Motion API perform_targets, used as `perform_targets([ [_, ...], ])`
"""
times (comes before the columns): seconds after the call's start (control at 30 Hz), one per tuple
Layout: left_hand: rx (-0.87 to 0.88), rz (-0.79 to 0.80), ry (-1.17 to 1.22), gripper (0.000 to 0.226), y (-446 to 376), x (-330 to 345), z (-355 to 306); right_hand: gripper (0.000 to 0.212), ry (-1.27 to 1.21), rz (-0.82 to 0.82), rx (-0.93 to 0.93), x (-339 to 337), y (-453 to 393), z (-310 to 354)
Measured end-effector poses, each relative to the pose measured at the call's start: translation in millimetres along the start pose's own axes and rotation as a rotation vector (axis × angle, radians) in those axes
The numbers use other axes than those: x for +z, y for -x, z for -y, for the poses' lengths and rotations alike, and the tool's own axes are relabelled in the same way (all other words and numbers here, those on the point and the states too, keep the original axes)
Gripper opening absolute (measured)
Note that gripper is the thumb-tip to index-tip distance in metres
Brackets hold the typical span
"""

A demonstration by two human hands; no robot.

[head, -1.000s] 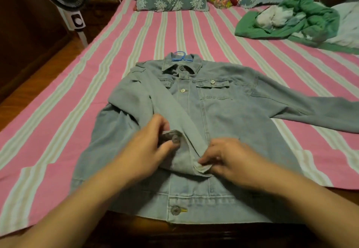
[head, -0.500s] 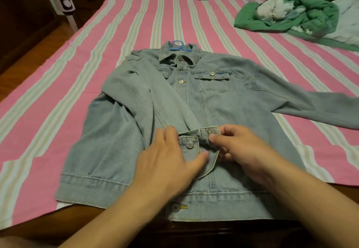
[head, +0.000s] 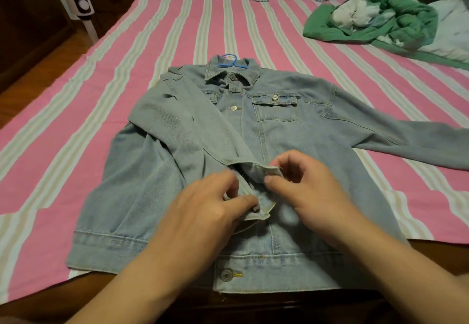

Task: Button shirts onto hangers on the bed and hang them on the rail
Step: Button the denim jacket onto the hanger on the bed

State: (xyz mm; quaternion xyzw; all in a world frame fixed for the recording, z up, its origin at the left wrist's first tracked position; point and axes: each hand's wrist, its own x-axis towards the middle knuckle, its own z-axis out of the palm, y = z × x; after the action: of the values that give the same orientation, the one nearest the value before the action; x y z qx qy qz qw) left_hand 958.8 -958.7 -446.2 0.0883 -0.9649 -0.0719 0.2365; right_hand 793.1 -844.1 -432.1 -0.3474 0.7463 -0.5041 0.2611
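Denim shirt on hanger, mostly hidden; left hand, right hand fingers pinching cuff; cuff button hidden.

Both hands on denim cuff

Wooden floor left; white fan beside it; dim warm light.

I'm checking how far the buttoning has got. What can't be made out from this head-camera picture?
- Hanger: only a blue loop shows at the collar; the jacket covers the rest.
- Cuff button: hidden under the left hand fingers, so fastened or not is unclear.
- Middle front buttons: covered by the folded sleeve and the right hand.
- Other sleeve end: cut off by the right edge.
- Rail: not in view.
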Motion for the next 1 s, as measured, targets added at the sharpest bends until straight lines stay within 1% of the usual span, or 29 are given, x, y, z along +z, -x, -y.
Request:
perform_targets([
  [0.07,0.033,-0.092,-0.066,0.018,1,1,-1,0.018,0.021,0.081,-0.078,7,4,6],
  [0.13,0.016,-0.21,-0.121,0.015,3,2,-3,0.017,0.023,0.141,-0.083,14,8,5],
  [0.2,-0.074,-0.287,-0.117,0.013,3,0,-7,0.012,0.001,0.173,-0.066,18,9,4],
  [0.23,-0.128,-0.296,-0.109,0.011,3,-1,-7,0.01,-0.024,0.189,-0.049,19,9,4],
  [0.27,-0.186,-0.282,-0.101,0.008,4,-2,-7,0.01,-0.06,0.201,-0.031,18,8,4],
  [0.3,-0.261,-0.252,-0.079,0.009,4,-5,-8,0.012,-0.103,0.211,-0.018,17,8,4],
  [0.37,-0.444,-0.183,0.031,0.022,4,-9,-9,0.017,-0.154,0.228,-0.002,16,8,4],
  [0.4,-0.531,-0.163,0.127,0.025,3,-8,-9,0.019,-0.148,0.233,0.005,18,8,4],
  [0.43,-0.624,-0.148,0.289,0.023,3,-6,-10,0.019,-0.13,0.235,0.006,20,8,4],
  [0.47,-0.721,-0.133,0.502,0.019,3,-4,-10,0.019,-0.105,0.226,0.006,23,9,3],
  [0.53,-0.865,-0.122,0.885,0.011,1,-2,-12,0.018,-0.068,0.171,-0.004,28,10,0],
  [0.6,-0.935,-0.114,1.098,0.011,2,-4,-15,0.015,-0.066,0.113,-0.014,29,11,-1],
  [0.63,-0.956,-0.114,1.148,0.014,2,-5,-16,0.013,-0.071,0.104,-0.014,30,11,-1],
  [0.7,-0.969,-0.128,1.08,0.026,4,-4,-18,0.014,-0.069,0.12,0.001,33,11,0],
  [0.77,-0.978,-0.165,1.013,0.024,4,-1,-16,0.016,-0.084,0.156,0.026,36,12,0],
  [0.8,-0.991,-0.175,1.036,0.021,5,0,-13,0.016,-0.105,0.175,0.051,36,12,-1],
  [0.87,-1.046,-0.192,1.227,0.018,5,0,-9,0.011,-0.254,0.198,0.142,32,11,0],
  [0.9,-1.076,-0.2,1.336,0.019,4,-1,-7,0.007,-0.376,0.207,0.208,28,9,0],
  [0.93,-1.092,-0.206,1.387,0.019,4,-3,-6,0.009,-0.493,0.218,0.271,24,7,0],
  [1.0,-1.081,-0.206,1.308,0.018,5,-2,-3,0.028,-0.621,0.256,0.349,15,3,-1],
])
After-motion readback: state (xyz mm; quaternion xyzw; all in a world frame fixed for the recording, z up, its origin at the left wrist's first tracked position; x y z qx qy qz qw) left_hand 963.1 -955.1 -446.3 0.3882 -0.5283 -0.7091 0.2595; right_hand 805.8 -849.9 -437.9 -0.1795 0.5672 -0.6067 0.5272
